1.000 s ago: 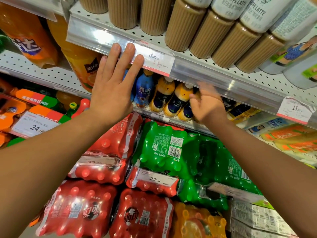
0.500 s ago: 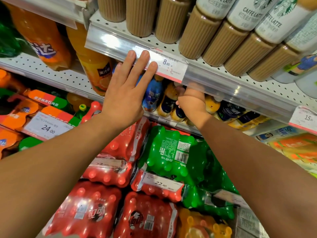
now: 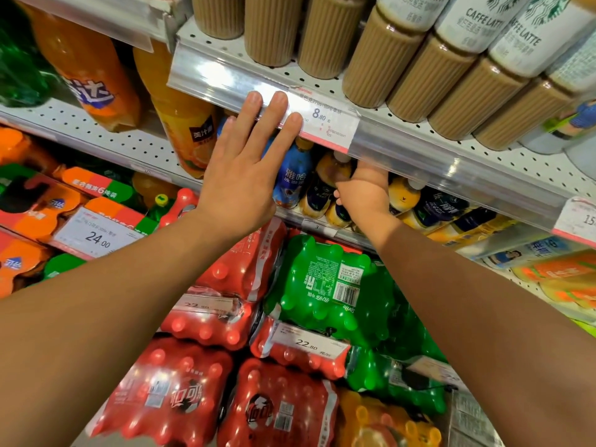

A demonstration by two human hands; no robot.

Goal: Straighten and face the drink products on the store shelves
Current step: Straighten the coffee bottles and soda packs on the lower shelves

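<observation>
Reaching under the upper shelf edge (image 3: 419, 150), the right hand (image 3: 364, 191) was buried among the small yellow-and-navy bottles (image 3: 403, 195) on the middle shelf, its fingers out of sight behind the price rail, so whether they clasped a bottle could not be told. That row stood upright, long axes vertical, running off to the right of the hand and back into the shelf; the right hand was plainly the nearer one to it. The left hand (image 3: 245, 175) lay flat with straight fingers, their tips on the rail beside a price tag (image 3: 322, 119) reading 8.80, holding nothing. Just between the 2 hands stood a blue bottle (image 3: 292, 179) with white Chinese lettering. Above, ribbed coffee bottles (image 3: 451, 59) read "CAFFE LATTE". Below, a green Sprite multipack (image 3: 325, 285) showed its barcode side, red cola packs (image 3: 180, 391) carried tags marked 22.80, and a tag at left read 24.00.
</observation>
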